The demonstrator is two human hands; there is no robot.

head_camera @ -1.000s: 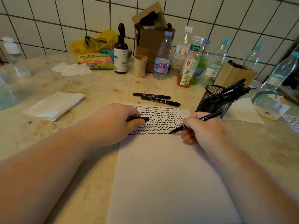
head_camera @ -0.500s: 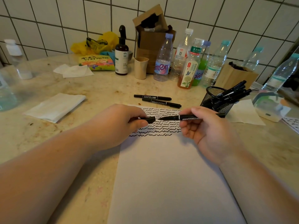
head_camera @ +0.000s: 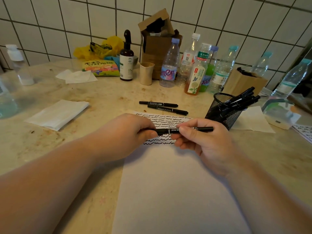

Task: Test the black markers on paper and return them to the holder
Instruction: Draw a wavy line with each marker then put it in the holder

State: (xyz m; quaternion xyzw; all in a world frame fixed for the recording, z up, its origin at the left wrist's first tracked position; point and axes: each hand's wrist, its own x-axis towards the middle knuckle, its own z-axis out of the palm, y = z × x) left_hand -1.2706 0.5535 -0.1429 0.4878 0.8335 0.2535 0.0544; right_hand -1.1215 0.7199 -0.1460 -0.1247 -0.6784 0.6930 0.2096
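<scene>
A black marker (head_camera: 173,130) lies level in the air between both hands, above the sheet of paper (head_camera: 175,191) whose top is covered with wavy black lines. My left hand (head_camera: 125,134) pinches the cap end, which sits on the marker. My right hand (head_camera: 204,142) grips the barrel, with the far end poking out to the right. Two more black markers (head_camera: 163,106) lie side by side on the counter beyond the paper. A black mesh holder (head_camera: 224,110) with several markers in it stands just right of the paper's top corner.
Bottles (head_camera: 195,68), a beige cup (head_camera: 146,73), a brown pump bottle (head_camera: 126,59) and cardboard boxes (head_camera: 157,39) line the tiled wall. Folded tissue (head_camera: 57,114) lies left of the paper, another tissue (head_camera: 251,120) right of the holder, beside a plastic container (head_camera: 280,114).
My right hand lifted the marker off the paper and turned it level. The tip has gone into the cap held by my left hand.
</scene>
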